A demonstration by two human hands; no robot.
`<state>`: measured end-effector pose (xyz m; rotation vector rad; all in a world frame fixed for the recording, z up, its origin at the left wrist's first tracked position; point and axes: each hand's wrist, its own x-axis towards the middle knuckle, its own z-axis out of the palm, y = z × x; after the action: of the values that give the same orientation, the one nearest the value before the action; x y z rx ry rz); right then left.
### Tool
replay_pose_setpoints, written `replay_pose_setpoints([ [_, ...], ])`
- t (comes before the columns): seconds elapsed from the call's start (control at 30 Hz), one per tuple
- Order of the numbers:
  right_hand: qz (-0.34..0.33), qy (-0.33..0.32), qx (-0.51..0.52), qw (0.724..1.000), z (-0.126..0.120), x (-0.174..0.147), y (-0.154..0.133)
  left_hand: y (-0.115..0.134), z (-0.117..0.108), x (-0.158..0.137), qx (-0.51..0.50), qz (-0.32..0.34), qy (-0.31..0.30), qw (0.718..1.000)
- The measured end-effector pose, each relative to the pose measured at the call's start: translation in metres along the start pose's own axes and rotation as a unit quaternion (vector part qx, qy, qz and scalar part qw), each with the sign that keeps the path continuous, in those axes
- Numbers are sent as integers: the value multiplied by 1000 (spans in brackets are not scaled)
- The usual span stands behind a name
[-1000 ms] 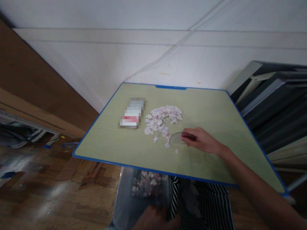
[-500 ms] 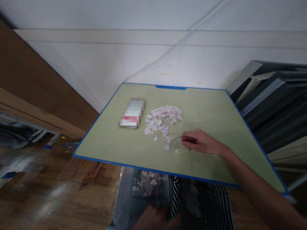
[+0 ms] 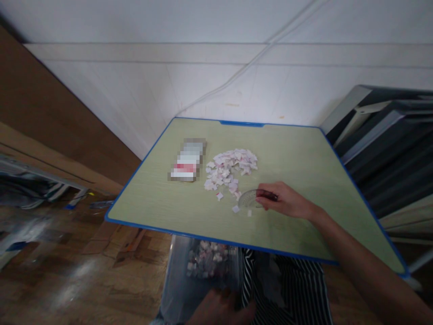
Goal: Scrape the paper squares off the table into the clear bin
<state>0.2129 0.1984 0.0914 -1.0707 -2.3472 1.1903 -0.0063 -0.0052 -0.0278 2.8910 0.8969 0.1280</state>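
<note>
My right hand point(image 3: 282, 198) is over the right front part of the table, closed on a clear half-round protractor point(image 3: 248, 198) with fine markings. A dark reddish strip point(image 3: 269, 195) shows at my fingers; I cannot tell whether it belongs to the protractor. Left of the protractor lies a loose pile of small whitish-pink paper pieces point(image 3: 233, 162), with a few single pieces point(image 3: 236, 209) near its edge. Low in the view, my left hand point(image 3: 219, 307) is dim, its fingers curled, in front of a clear plastic bin point(image 3: 174, 284). Whatever it may hold is hidden.
A blurred-out flat object point(image 3: 187, 160) lies left of the pile on the blue-edged table point(image 3: 287, 149). More small pieces point(image 3: 209, 259) are inside the bin below the front edge. Dark folded panels point(image 3: 389, 131) lean at the right; striped fabric point(image 3: 297, 284) covers my lap.
The protractor is tilted a little differently in my right hand, its near edge looking higher. The pile and my left hand look the same; the view has shifted slightly.
</note>
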Motion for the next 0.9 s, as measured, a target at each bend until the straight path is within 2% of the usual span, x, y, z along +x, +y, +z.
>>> replay_pose_setpoints([
  [0.1,9,26,0,1000,2,1,3,0,-2,0,-5,-2,-2,1000],
  [0.4,-16,14,-87,996,0,1,2,1,-1,-2,-12,-4,20,1000],
  [0.53,-33,20,-95,995,-2,-2,-2,1,0,-1,-16,-2,31,999],
  [0.67,-36,7,-91,995,-1,-2,-1,1,-3,1,-8,-7,23,1000],
  [0.83,-23,58,-117,991,1,0,3,1,-6,-1,-13,1,-9,1000],
  [0.9,-26,54,-110,992,1,0,3,0,-5,-1,-13,2,-13,1000],
])
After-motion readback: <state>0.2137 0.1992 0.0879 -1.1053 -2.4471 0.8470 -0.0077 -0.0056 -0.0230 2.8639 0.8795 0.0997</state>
